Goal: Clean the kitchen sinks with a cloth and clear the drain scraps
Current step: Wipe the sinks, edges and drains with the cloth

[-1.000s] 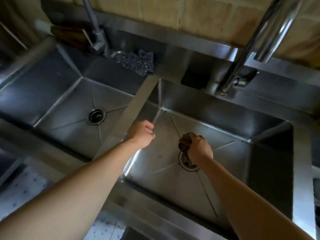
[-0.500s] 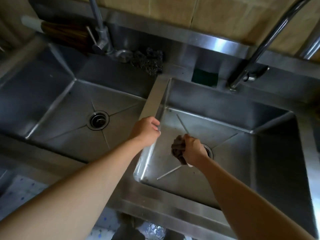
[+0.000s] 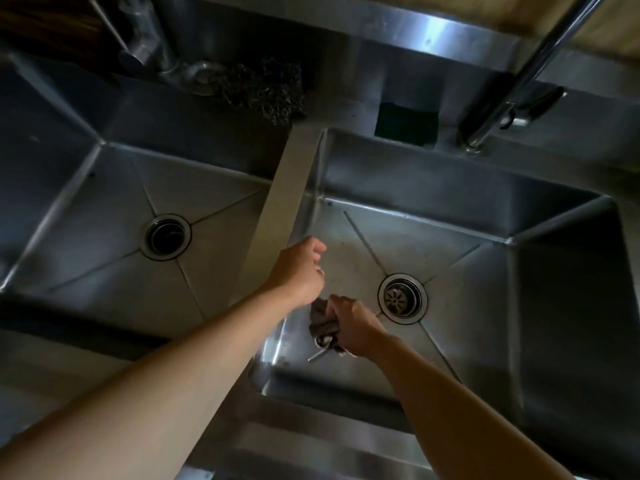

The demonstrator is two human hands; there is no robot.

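Two steel sinks lie side by side, split by a flat divider (image 3: 284, 202). My right hand (image 3: 349, 323) grips a bunched dark brown cloth (image 3: 322, 323) low in the right sink (image 3: 450, 202), near its front-left corner, left of the strainer drain (image 3: 402, 298). My left hand (image 3: 300, 268) hovers over the divider's right edge with fingers loosely curled and nothing in it, just above the cloth. The left sink (image 3: 86, 188) has an open dark drain (image 3: 167, 236).
A steel-wool scourer (image 3: 263, 90) and a green sponge (image 3: 407, 124) sit on the back ledge. A tap base (image 3: 145, 46) stands behind the left sink, and a tall faucet with a lever (image 3: 519, 95) rises behind the right one. The front rim (image 3: 311, 441) runs below my arms.
My right hand drew the cloth off the drain toward the front-left of the right sink, uncovering the strainer. My left hand shifted right off the divider. The view tilted further down.
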